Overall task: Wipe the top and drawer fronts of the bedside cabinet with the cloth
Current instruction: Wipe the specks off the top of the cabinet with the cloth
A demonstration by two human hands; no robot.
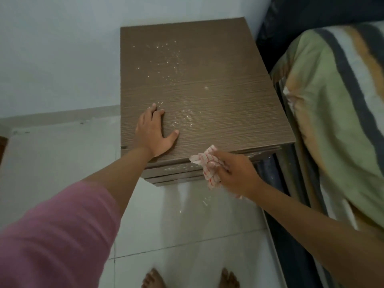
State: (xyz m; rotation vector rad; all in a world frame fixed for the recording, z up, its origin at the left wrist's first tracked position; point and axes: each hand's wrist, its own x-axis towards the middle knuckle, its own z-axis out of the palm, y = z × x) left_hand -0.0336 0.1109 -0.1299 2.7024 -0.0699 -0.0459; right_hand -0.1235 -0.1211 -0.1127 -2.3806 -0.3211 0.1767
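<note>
The brown wood-grain bedside cabinet (218, 84) stands against the wall, its top speckled with white crumbs or dust from the back to the front left. Drawer front edges (176, 173) show below the front lip, with some white specks on them. My left hand (153, 134) lies flat, fingers spread, on the front left of the top. My right hand (234, 173) is closed on a bunched white cloth with red checks (207, 163), held at the front edge of the cabinet, just right of centre.
A bed with a striped green, grey and orange cover (336, 113) presses close on the cabinet's right side. White floor tiles (187, 225) lie in front, with a few white specks, and my bare feet (153, 279) stand at the bottom. A pale wall (58, 59) is at left.
</note>
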